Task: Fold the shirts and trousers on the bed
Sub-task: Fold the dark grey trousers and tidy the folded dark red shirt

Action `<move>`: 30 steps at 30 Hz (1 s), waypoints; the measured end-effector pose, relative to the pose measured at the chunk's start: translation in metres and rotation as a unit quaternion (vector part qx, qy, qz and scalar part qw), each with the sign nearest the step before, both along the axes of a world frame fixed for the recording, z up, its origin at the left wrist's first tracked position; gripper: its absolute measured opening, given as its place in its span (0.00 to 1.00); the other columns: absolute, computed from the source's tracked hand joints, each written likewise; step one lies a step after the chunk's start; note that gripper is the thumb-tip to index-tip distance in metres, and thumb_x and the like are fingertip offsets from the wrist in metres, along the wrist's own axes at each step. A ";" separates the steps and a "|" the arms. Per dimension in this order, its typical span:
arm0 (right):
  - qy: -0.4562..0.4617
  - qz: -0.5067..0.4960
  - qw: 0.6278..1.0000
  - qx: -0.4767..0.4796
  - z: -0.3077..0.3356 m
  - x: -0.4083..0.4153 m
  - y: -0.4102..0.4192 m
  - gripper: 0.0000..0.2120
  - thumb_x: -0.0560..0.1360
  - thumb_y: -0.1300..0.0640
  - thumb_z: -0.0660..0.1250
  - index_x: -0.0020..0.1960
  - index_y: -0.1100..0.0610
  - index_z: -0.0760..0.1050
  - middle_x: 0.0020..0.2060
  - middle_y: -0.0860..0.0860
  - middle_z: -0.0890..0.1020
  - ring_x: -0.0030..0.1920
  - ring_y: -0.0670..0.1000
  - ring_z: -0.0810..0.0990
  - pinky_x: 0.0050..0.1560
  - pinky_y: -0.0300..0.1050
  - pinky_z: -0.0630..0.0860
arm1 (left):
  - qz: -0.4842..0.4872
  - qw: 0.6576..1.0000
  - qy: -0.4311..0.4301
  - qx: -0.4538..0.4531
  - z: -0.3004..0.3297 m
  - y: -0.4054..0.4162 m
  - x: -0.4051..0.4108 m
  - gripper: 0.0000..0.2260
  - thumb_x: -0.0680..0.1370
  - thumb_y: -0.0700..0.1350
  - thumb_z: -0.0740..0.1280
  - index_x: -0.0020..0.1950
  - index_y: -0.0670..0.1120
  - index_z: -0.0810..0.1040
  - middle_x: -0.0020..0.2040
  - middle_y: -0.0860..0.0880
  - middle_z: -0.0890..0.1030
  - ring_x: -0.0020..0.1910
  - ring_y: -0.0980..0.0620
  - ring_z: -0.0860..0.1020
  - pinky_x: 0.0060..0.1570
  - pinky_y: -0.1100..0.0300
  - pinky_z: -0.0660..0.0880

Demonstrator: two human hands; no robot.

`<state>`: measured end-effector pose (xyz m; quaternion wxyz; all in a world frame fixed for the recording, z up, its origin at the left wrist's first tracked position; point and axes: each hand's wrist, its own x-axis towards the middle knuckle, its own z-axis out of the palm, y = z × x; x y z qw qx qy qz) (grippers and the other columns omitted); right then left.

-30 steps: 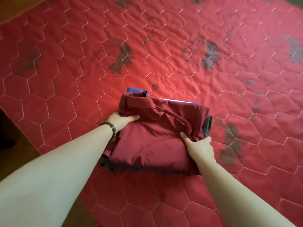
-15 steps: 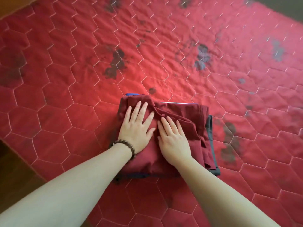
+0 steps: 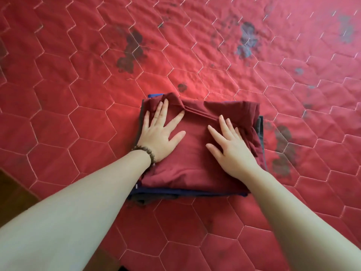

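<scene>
A folded dark red garment (image 3: 195, 153) lies on top of a small stack in the middle of the red quilted bed (image 3: 78, 94). Under it show the edges of a blue garment (image 3: 175, 192) and a grey garment (image 3: 260, 132). My left hand (image 3: 159, 132), with a bead bracelet at the wrist, presses flat on the left part of the red garment, fingers spread. My right hand (image 3: 230, 145) presses flat on its right part, fingers straight and spread. Neither hand grips any cloth.
The bed cover has a hexagon stitch pattern with dark stains (image 3: 130, 53) behind the stack and to its right (image 3: 283, 151). A dark wooden floor (image 3: 11, 194) shows past the bed's edge at the lower left.
My hands went from gripping the sides of the red garment to pressing flat on top, and have now slid apart, left hand leftward and right hand rightward.
</scene>
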<state>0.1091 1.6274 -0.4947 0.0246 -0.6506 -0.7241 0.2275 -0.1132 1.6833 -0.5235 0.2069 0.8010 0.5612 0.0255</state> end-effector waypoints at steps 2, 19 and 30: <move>0.029 0.017 0.998 0.044 0.017 0.000 -0.012 0.27 0.79 0.42 0.56 0.75 0.54 0.63 0.78 0.52 0.50 0.78 0.51 0.46 0.76 0.49 0.43 | 0.052 0.995 -0.082 -0.003 0.022 -0.001 -0.007 0.21 0.81 0.58 0.53 0.73 0.57 0.65 0.79 0.48 0.52 0.78 0.53 0.47 0.75 0.45 0.43; -0.209 0.103 0.972 0.027 0.002 -0.006 -0.069 0.50 0.64 0.28 0.64 0.77 0.54 0.58 0.75 0.64 0.59 0.75 0.63 0.56 0.74 0.65 0.50 | -0.141 0.979 0.143 0.044 0.005 -0.105 -0.031 0.46 0.68 0.69 0.64 0.79 0.53 0.48 0.78 0.40 0.49 0.78 0.43 0.49 0.75 0.44 0.49; -0.115 0.071 0.991 -0.009 0.028 0.012 -0.054 0.43 0.67 0.21 0.37 0.77 0.39 0.47 0.77 0.54 0.38 0.77 0.56 0.35 0.75 0.60 0.38 | -0.096 0.990 0.050 0.085 0.031 -0.098 -0.035 0.35 0.74 0.72 0.48 0.73 0.53 0.67 0.76 0.43 0.62 0.77 0.45 0.55 0.72 0.39 0.53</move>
